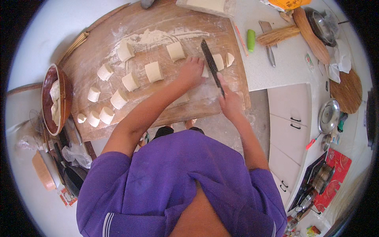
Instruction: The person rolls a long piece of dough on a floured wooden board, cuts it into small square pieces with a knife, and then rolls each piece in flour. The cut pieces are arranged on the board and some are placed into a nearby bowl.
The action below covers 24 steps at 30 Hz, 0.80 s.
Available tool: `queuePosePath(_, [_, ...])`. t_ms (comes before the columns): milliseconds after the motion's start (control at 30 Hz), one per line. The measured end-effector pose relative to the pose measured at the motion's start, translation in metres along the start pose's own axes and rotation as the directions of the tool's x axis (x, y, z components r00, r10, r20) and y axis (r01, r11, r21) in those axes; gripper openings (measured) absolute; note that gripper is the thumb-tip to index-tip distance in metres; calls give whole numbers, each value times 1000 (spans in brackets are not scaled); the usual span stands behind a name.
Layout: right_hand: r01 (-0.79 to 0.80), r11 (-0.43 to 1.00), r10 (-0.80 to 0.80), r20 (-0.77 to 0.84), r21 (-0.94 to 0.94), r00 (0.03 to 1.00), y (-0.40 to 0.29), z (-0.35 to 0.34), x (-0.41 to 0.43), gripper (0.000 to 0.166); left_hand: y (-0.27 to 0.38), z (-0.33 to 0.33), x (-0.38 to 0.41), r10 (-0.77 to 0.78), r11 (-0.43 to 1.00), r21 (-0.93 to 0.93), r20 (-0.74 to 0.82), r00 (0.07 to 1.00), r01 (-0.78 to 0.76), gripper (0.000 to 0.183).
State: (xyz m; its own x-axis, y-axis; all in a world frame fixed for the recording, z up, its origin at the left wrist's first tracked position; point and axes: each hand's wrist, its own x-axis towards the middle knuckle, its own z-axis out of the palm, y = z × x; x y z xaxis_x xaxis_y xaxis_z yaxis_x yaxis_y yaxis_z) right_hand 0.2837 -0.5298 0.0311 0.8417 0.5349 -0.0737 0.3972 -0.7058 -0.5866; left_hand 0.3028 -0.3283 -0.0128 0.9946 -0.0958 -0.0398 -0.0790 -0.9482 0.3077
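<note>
A wooden board dusted with flour lies before me. My right hand grips a dark-bladed knife, seen nearly edge-on, its blade pointing away from me. To the knife's left, my left hand is closed over a piece of dough, most of it hidden by the fingers. Just right of the blade sits another cut dough piece, with a small dough end beyond it. Several cut dough pieces are spread across the board's left and middle, and one dough piece is partly behind my left forearm.
A brown bowl holding dough stands at the board's left edge. Loose flour streaks the far side. On the right counter lie a cleaver, a straw brush and a green cylinder. White cabinets stand below.
</note>
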Motion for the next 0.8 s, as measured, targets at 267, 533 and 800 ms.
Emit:
queuePosePath(267, [-1,985,9,48,-172,999,15,-104,43,51,9,-14,-35,26,994,-103,-46,999,-31,68])
queuePosePath(533, [36,990,-50,-97,-133,994,43,-93,76,49,17,-39,48,240,971,-48,142,960,-236,45])
queuePosePath(800, [-93,994,105,-231,60,967,54,-78,1,47,16,-32,112,568,811,-95,364,738,-577,35])
